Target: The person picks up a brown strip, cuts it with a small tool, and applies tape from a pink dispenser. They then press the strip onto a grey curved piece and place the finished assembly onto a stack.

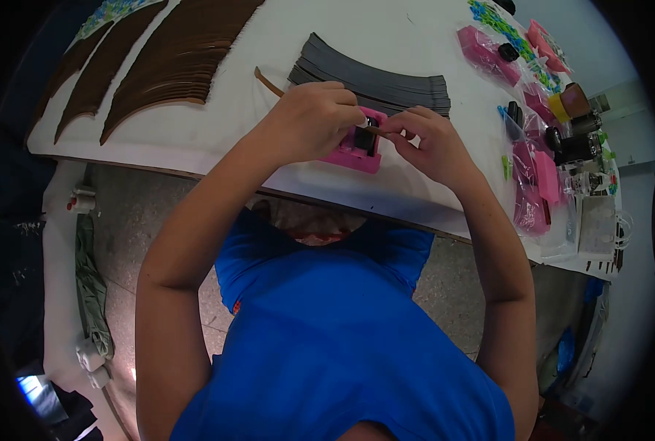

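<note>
Stacks of brown strips (173,59) fan across the bench (386,29) at far left. A grey stack (371,81) lies just behind the hands, and pink bags (489,53) and black parts (509,51) crowd the right side. The left hand (312,121) curls closed over the pink block (360,156), hiding its left part. The right hand (430,143) pinches a thin strip (375,129) at the block's black insert (364,140). The block sits near the bench's front edge.
</note>
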Tool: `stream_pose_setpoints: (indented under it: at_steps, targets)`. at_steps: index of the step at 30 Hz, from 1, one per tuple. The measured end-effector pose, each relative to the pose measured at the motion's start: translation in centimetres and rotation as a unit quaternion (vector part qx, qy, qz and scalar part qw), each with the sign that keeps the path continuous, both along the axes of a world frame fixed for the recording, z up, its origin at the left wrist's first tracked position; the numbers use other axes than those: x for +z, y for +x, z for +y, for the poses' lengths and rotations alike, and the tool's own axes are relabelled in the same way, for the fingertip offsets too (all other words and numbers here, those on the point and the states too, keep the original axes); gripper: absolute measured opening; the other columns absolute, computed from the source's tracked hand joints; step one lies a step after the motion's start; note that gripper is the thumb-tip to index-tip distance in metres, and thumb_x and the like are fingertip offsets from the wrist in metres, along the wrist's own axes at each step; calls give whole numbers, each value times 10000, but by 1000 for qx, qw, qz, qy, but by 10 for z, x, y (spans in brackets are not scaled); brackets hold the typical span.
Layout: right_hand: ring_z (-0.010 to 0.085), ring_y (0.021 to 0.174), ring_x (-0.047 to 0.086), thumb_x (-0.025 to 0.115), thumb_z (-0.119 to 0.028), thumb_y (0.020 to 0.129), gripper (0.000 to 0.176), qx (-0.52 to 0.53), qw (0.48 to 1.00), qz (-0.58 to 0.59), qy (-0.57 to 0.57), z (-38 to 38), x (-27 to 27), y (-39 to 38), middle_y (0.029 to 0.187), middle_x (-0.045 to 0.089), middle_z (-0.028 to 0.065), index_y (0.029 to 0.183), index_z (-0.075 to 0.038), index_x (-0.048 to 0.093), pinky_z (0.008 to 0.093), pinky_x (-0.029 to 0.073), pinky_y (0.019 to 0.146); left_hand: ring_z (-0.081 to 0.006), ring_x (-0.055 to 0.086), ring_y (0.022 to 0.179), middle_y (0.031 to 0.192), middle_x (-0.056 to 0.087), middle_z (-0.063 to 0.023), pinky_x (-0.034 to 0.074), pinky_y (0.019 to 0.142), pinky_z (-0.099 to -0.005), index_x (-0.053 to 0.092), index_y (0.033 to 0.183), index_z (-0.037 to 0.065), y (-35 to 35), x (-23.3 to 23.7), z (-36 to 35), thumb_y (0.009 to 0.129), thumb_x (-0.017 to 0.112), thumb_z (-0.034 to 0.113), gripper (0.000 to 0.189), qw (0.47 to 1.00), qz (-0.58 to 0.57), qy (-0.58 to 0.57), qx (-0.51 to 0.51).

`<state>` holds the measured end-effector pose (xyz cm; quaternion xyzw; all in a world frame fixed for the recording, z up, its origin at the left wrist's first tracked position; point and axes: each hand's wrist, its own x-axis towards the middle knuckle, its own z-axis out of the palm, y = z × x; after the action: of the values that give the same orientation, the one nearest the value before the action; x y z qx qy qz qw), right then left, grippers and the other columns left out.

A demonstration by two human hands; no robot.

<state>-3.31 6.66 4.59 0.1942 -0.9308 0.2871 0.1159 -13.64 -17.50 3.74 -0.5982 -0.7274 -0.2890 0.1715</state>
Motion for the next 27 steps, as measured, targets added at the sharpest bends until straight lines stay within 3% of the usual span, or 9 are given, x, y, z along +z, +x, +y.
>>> stream_pose_setpoints:
  at_steps: [8,18,27]
  targets:
    - [231,823,666,699,-20,857,200,-6,1000,16,4,4,-5,3,884,693,54,1028,-107,756,359,558,699,-278,668,849,871,687,-80,564,694,-400,733,921,51,1,-5,1,770,749,-16,165,1000,4,7,-3]
    - [220,842,684,706,-19,877,165,-18,1000,3,7,27,0,22,932,716,65,1015,-97,751,343,571,699,-277,679,854,906,697,-93,569,700,-397,733,933,44,-1,-8,-1,764,736,-36,187,1000,0,-4,-7]
    - [199,820,678,702,29,873,168,-153,984,-56,66,106,11,96,928,708,66,1017,-53,726,300,536,614,-286,686,873,927,702,-101,575,718,-398,738,944,48,-3,-11,-1,772,730,-45,196,1000,-6,2,-10]
